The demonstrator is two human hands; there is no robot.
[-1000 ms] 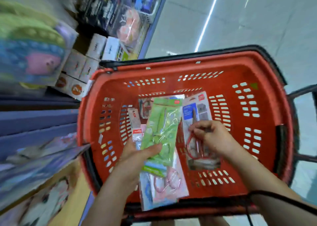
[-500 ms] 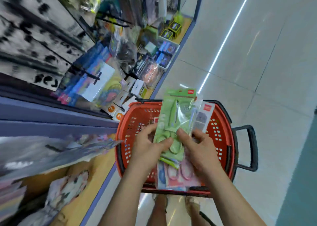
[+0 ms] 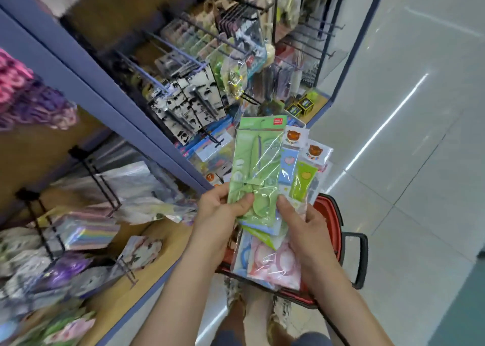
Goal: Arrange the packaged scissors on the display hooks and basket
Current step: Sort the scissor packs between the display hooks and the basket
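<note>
Together, left hand and right hand grip fanned scissors packs between them, above basket.

Both bare forearms are extended forward and held close together. The left hand is curled round the left edge of a fanned bundle of clear-plastic scissors packets, its thumb laid across the front. The right hand is closed on the right edge, thumb pressed to the front, fingers hidden behind.
</note>
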